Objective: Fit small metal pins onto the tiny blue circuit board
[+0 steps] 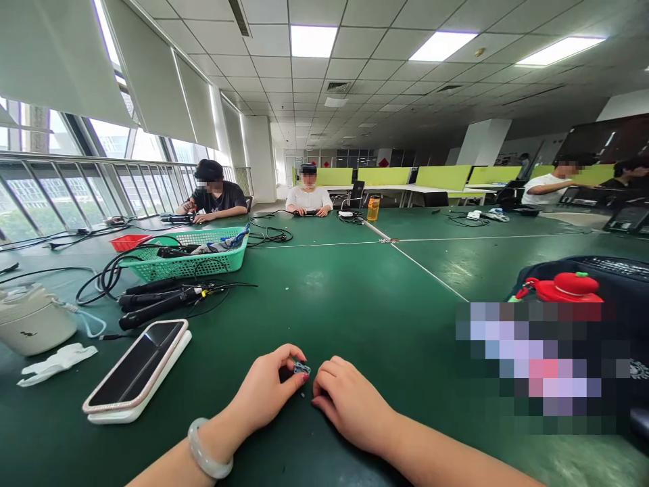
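Observation:
My left hand [271, 382] pinches a small blue-grey piece [302, 368] between thumb and fingertips, just above the green table [324, 291]. The piece has an uneven outline with openings, and its exact kind is too small to tell. Close beside it, my right hand [349, 402] is closed with its fingers curled toward the thumb. Whatever those fingers hold, if anything, is hidden. A tiny pale speck [303, 395] shows between the two hands.
At left lie a phone on a white box [136, 372], a crumpled tissue [58, 362], a cream container [33, 321] and black rods [159, 304]. A green basket [223, 260] stands behind them. A dark bag [629, 297] is at right. Several people sit farther away.

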`<state>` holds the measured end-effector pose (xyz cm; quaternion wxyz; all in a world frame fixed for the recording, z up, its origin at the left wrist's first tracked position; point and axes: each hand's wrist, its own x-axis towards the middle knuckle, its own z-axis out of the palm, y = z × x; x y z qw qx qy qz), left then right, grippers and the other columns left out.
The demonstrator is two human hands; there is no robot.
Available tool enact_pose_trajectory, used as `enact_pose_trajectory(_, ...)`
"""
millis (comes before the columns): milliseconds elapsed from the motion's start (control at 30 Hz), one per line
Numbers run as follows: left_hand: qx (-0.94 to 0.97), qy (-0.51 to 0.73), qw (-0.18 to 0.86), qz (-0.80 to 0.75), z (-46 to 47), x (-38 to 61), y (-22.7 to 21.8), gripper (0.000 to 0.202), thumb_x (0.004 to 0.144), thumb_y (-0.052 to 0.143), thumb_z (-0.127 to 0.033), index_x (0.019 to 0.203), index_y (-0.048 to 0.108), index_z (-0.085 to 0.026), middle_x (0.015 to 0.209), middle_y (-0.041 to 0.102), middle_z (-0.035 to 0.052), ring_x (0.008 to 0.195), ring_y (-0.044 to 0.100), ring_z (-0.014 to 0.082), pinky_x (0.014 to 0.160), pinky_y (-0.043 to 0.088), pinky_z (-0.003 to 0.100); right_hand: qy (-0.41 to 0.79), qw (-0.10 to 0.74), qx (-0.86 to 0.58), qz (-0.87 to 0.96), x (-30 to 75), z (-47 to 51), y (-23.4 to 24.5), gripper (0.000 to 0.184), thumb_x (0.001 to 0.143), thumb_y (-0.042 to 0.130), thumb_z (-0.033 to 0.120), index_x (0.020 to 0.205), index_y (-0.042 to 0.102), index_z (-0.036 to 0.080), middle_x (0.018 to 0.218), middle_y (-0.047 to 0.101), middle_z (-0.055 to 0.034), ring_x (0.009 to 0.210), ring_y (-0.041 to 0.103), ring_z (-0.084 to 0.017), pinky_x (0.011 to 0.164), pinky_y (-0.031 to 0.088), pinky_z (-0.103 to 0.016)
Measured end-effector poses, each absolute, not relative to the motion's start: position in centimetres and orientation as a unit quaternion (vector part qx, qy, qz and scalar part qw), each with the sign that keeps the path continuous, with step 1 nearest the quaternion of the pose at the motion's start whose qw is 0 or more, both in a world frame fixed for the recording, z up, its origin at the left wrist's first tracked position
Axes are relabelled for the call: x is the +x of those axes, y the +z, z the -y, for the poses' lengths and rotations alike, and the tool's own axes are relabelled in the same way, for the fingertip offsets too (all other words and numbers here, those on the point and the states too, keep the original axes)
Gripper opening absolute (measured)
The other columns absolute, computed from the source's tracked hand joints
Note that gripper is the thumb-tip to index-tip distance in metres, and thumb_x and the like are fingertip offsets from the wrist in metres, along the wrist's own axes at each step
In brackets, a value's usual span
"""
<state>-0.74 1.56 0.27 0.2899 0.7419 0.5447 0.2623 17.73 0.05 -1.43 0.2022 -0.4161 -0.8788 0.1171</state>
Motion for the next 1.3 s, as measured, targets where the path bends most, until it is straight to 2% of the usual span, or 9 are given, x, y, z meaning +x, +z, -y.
enact_pose_trajectory(233, 0.746, 0.269, 0.281, -0.541, -1.4, -0.8, 0.6, 0.026, 0.078, 0.052, -0.033, 0.101, 0.061, -0.023, 0.066, 0.054, -0.0037, 0.06, 0.047, 0.013, 0.06, 0.036, 0.024, 0.115, 0.223, -0.415, 0.875, 17.8, -0.1, -1.7, 0.008, 0.078, 0.063, 0.018, 0.074, 0.056, 0.018, 0.08, 0.059, -0.0002, 0.08, 0.05, -0.015, 0.073, 0.042, -0.027)
enact_pose_trajectory(500, 0.744, 0.251, 0.309, -0.536, -1.7, -1.0, 0.5, 0.027, 0.075, 0.056, -0.034, 0.098, 0.065, -0.022, 0.073, 0.057, -0.0017, 0.068, 0.052, 0.0147, 0.067, 0.04, 0.025, 0.1, 0.22, -0.409, 0.88, 18.0, -0.4, -1.9, 0.009, 0.079, 0.064, 0.023, 0.074, 0.057, 0.019, 0.079, 0.059, 0.0007, 0.08, 0.05, -0.015, 0.073, 0.041, -0.027)
enact_pose_trajectory(767, 0.743, 0.252, 0.313, -0.535, -1.8, -1.0, 0.4, 0.028, 0.075, 0.055, -0.031, 0.1, 0.063, -0.021, 0.074, 0.058, -0.0017, 0.069, 0.053, 0.0146, 0.068, 0.041, 0.025, 0.083, 0.225, -0.4, 0.884, 18.0, -0.5, -2.4, 0.008, 0.079, 0.062, 0.018, 0.074, 0.056, 0.019, 0.079, 0.059, 0.0009, 0.08, 0.049, -0.015, 0.073, 0.041, -0.028)
enact_pose_trajectory(967, 0.746, 0.251, 0.315, -0.531, -1.6, -1.0, 0.4, 0.024, 0.073, 0.058, -0.029, 0.095, 0.064, -0.022, 0.073, 0.061, -0.0025, 0.069, 0.055, 0.0145, 0.069, 0.042, 0.025, 0.112, 0.282, -0.415, 0.857, 18.1, -0.6, -2.2, 0.014, 0.081, 0.051, 0.005, 0.076, 0.052, 0.018, 0.08, 0.057, -0.0003, 0.077, 0.048, -0.015, 0.072, 0.041, -0.028)
enact_pose_trajectory(1133, 0.757, 0.253, 0.311, -0.515, -1.1, -0.9, 0.7, 0.02, 0.068, 0.066, -0.029, 0.087, 0.065, -0.022, 0.083, 0.066, -0.0007, 0.079, 0.059, 0.0164, 0.074, 0.043, 0.026, 0.123, 0.329, -0.412, 0.841, 18.1, -0.4, -1.8, 0.017, 0.083, 0.045, 0.004, 0.075, 0.05, 0.018, 0.081, 0.056, -0.0013, 0.076, 0.048, -0.015, 0.069, 0.042, -0.029)
enact_pose_trajectory(1300, 0.777, 0.238, 0.312, -0.492, -0.7, -0.6, 1.0, 0.02, 0.063, 0.071, -0.028, 0.081, 0.065, -0.021, 0.083, 0.067, -0.001, 0.081, 0.058, 0.0164, 0.076, 0.043, 0.027, 0.088, 0.365, -0.378, 0.847, 18.0, -0.2, -1.5, 0.014, 0.085, 0.046, 0.008, 0.078, 0.053, 0.018, 0.083, 0.057, -0.0026, 0.08, 0.048, -0.016, 0.073, 0.043, -0.031)
